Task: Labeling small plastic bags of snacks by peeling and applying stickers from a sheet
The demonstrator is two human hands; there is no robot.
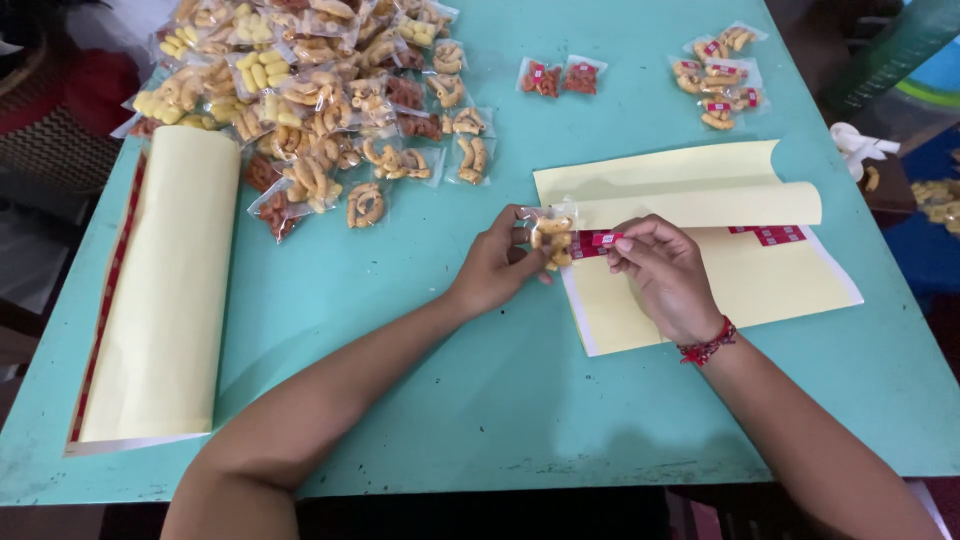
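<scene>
A small clear snack packet (551, 236) is pinched upright in the left hand (497, 265), its long axis running away from the wrist. A red sticker (604, 239) is held narrowly in the right hand's (660, 275) grip, just beside the packet, above the yellow sheet (760, 290) on the worktop (480, 380).

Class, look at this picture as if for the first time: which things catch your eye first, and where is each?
First, the big heap of small clear snack packets at the far left of the turquoise table. At the centre, the left hand holds one snack packet while the right hand pinches a red sticker beside it, over a yellow sticker sheet. A rolled yellow sheet lies along the left edge.
</scene>
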